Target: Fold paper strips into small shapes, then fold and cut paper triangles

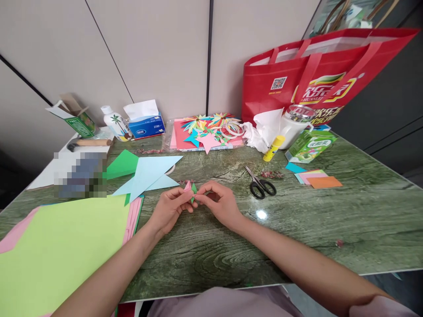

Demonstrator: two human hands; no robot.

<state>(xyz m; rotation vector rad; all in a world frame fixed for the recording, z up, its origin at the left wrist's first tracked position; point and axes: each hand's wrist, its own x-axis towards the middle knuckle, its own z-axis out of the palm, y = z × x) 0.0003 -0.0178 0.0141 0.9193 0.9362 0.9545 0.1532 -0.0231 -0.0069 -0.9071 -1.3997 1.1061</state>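
Between my two hands, above the middle of the table, is a small pink and green folded paper piece (193, 190). My left hand (172, 204) pinches its pink side between thumb and fingers. At the green side, my right hand (220, 202) closes thumb and forefinger on the paper's edge. The fingers hide part of the piece. Just left of my hands lie light blue paper shapes (148, 171) and a green paper piece (123, 164). To the right rest scissors (261, 185) with black handles.
A stack of large coloured sheets (76, 237) covers the table's left front. Folded paper stars (208, 138) lie at the back. A glue stick (274, 148), a green carton (310, 146), small paper rectangles (320, 179) and a red bag (280, 88) stand or lie right. A hammer (89, 142) lies left.
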